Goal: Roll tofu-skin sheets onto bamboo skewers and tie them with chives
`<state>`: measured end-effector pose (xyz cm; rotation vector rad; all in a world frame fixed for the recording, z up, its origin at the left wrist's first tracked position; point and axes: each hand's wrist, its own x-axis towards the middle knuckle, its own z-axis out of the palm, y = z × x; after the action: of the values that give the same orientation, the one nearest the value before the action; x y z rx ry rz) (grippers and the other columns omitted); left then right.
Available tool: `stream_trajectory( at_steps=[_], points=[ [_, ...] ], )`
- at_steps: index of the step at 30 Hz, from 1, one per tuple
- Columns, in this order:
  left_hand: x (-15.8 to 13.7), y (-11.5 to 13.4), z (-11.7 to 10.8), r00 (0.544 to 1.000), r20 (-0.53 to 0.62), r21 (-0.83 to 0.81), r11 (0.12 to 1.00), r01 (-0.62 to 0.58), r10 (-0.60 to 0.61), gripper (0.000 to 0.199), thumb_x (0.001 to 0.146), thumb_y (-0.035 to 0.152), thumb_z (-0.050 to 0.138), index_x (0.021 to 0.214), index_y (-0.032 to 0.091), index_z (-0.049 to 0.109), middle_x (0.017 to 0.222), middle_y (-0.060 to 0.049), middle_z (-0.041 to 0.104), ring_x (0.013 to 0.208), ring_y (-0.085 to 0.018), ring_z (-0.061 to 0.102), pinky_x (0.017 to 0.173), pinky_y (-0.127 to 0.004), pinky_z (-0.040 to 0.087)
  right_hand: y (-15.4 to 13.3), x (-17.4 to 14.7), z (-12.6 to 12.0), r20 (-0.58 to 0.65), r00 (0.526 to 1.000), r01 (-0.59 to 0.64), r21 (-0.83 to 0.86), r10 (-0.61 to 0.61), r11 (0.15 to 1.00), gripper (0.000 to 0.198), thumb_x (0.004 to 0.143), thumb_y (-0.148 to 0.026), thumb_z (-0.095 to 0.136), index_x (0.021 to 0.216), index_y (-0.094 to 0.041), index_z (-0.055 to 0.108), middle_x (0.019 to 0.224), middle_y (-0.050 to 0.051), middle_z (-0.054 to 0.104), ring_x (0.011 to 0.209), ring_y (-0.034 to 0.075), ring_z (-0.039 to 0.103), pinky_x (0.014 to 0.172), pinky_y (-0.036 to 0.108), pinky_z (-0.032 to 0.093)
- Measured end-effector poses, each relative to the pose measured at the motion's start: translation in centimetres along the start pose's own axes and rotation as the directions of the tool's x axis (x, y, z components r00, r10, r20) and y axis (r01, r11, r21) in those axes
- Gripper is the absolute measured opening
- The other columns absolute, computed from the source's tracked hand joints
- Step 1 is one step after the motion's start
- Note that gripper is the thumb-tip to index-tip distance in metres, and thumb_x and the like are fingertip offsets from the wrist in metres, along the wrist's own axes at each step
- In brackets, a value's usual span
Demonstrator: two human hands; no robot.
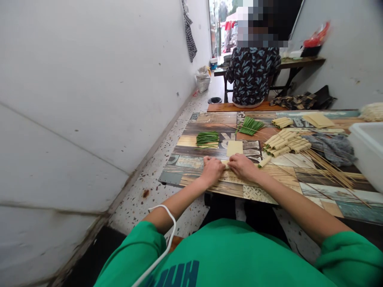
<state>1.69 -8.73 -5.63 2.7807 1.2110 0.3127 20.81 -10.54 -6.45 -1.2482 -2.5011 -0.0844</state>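
Observation:
Both my hands are low over the near side of the table. My left hand [212, 170] has its fingers curled on the left end of a pale yellow tofu-skin roll [225, 163]. On its right end, my right hand [243, 166] presses with closed fingers. The hands hide most of this roll, so what is inside it cannot be made out. Just beyond lies a flat square tofu-skin sheet [234, 148]. Cut green chives [207, 138] lie to the left, and a second chive bundle [250, 126] lies farther back. Finished-looking rolls with green ends [283, 142] are piled at the right.
Thin wooden skewers [332, 169] spread over the right side near a grey cloth [332, 148] and a white plastic tub [366, 149]. Behind are smaller rolls [282, 122] and stacked sheets [318, 120]. A person in a patterned shirt [254, 75] sits beyond the table [170, 178].

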Motion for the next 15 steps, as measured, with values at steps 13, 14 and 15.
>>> stream_trajectory(
  at_steps=[13,14,15],
  points=[
    [0.4,-0.2,0.7,0.993,-0.119,0.029,1.0,0.012,-0.009,0.024,0.096,0.029,0.05,0.081,0.019,0.065,0.087,-0.005,0.067,0.098,-0.022,0.05,0.092,-0.044,0.018,0.1,0.8,0.1,0.022,1.0,0.022,-0.114,-0.02,0.993,0.025,0.097,-0.027,0.05,0.083,-0.016,0.067,0.086,0.008,0.062,0.085,0.02,0.045,0.074,0.032,0.03],
    [0.4,-0.4,0.9,0.993,-0.114,0.029,1.0,-0.005,0.008,0.025,0.097,0.029,0.049,0.08,0.019,0.065,0.086,-0.005,0.067,0.097,-0.022,0.05,0.092,-0.044,0.018,0.2,1.0,0.0,0.036,0.999,0.023,-0.107,-0.019,0.994,0.025,0.097,-0.028,0.051,0.081,-0.016,0.067,0.086,0.009,0.062,0.086,0.021,0.045,0.072,0.032,0.03],
    [0.6,-0.7,1.0,0.994,-0.106,0.026,1.0,-0.013,0.015,0.027,0.097,0.029,0.048,0.08,0.02,0.066,0.085,-0.004,0.067,0.095,-0.021,0.05,0.091,-0.044,0.019,0.2,1.1,-0.1,0.039,0.999,0.022,-0.11,-0.018,0.994,0.025,0.097,-0.027,0.051,0.081,-0.016,0.066,0.087,0.009,0.063,0.087,0.021,0.046,0.072,0.032,0.03]
  ],
)
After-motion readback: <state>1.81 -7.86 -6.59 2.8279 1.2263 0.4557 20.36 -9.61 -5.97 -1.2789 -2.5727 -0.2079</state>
